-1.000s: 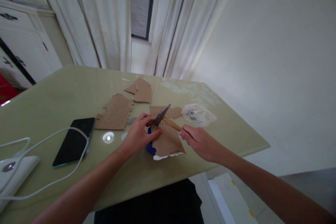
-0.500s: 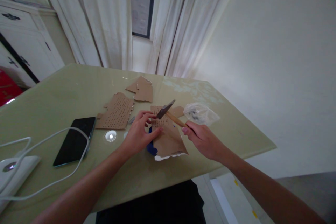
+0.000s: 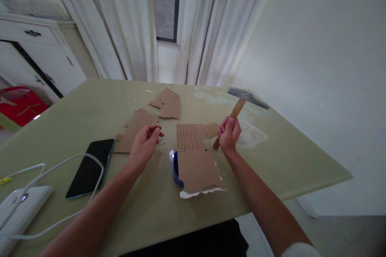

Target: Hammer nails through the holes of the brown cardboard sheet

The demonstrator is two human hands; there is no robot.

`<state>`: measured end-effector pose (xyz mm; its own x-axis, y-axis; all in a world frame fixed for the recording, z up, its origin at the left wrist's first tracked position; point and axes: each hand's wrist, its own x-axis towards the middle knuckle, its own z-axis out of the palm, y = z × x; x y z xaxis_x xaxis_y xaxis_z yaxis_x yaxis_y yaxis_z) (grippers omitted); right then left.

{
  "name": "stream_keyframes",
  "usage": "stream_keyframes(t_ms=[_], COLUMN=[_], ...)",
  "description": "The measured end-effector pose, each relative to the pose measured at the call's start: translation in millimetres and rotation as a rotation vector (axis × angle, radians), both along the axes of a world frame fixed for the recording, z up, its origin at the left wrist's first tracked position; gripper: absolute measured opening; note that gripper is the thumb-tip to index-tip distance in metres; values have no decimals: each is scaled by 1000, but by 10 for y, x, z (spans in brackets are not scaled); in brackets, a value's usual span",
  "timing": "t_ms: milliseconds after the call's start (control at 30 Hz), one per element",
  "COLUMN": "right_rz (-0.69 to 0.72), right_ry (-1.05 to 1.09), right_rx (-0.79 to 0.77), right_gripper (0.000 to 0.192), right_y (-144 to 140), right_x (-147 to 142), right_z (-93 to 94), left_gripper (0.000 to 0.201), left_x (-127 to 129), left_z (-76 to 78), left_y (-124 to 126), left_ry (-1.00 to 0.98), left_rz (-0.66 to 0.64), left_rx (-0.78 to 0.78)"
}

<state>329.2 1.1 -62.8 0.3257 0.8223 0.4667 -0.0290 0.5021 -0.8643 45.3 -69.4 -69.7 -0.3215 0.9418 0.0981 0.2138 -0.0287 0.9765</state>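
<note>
My right hand (image 3: pixel 229 133) grips the wooden handle of a hammer (image 3: pixel 238 106), raised above the right side of the table with its metal head up. My left hand (image 3: pixel 146 144) has its thumb and fingertips together; whether something small is between them I cannot make out. It is just above a few thin nail-like pieces (image 3: pixel 162 142), beside a perforated piece of cardboard (image 3: pixel 125 140). Between my hands lies another cardboard piece (image 3: pixel 197 168) with rows of small holes in its far half. It rests on a blue round object (image 3: pixel 177 174), mostly hidden under it.
Torn cardboard scraps (image 3: pixel 170 104) lie toward the back, and a small scrap (image 3: pixel 211 130) is near my right hand. A clear plastic bag (image 3: pixel 251 135) sits behind that hand. On the left are a phone (image 3: pixel 89 170), a white cable (image 3: pixel 64 160) and a white device (image 3: pixel 28 209).
My right hand has lifted the hammer up and right, off the cardboard. My left hand has let go of the cardboard and moved left to the nail-like pieces.
</note>
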Motion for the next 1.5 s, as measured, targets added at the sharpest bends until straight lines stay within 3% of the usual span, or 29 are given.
stream_keyframes(t_ms=[100, 233, 433, 567, 800, 933, 1033, 1133, 1267, 1500], right_rz=[24, 74, 124, 122, 102, 97, 102, 117, 120, 123], right_ry=[6, -7, 35, 55, 93, 88, 78, 66, 39, 55], right_rx=[-5, -10, -9, -24, -111, -133, -117, -120, -132, -123], right_gripper=[59, 54, 51, 54, 56, 57, 55, 54, 53, 53], right_y=[67, 90, 39, 18, 21, 6, -14, -35, -46, -25], right_x=[-31, -54, -5, 30, 39, 35, 17, -8, -27, -26], right_z=[-36, -49, -43, -21, 4, -10, -20, -23, -22, -28], left_gripper=[37, 25, 23, 24, 22, 17, 8, 4, 8, 16], left_x=[-156, -235, -222, -207, 51, 219, 296, 336, 327, 307], left_z=[23, -75, -252, -235, 11, 95, 127, 155, 140, 45], left_y=[-17, -70, -87, -70, -244, -407, -476, -497, -488, -480], left_ry=[399, 878, 1073, 964, 285, 76, 45, 141, 263, 282], left_rz=[12, -111, -225, -173, -116, -106, -144, -183, -204, -221], left_rx=[17, -17, -9, 85, 180, 229, 259, 274, 247, 186])
